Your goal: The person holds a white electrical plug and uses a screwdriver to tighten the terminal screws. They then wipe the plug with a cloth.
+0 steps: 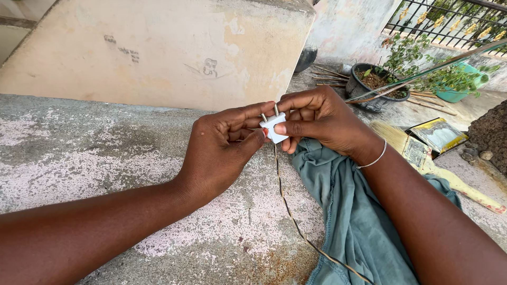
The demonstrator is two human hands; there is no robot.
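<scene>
Count from the head view: 2 hands, left hand (219, 150) and right hand (322, 124), both pinched on 1 white plug (274, 128). Plug shows 2 metal pins (269, 113). 1 twisted cord (296, 221) runs down from it. 1 teal cloth (351, 211) over the ledge. 1 bangle (373, 159) on the right wrist. 1 potted plant (377, 84), 1 broom (422, 153), 1 teal pot (459, 92) behind.

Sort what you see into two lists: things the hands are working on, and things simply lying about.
In use:
small white two-pin plastic plug, pinched by left hand and right hand
thin twisted cord hanging from the plug

Lying about:
teal cloth
dark round plant pot
straw broom with yellow handle
grey concrete ledge
</scene>
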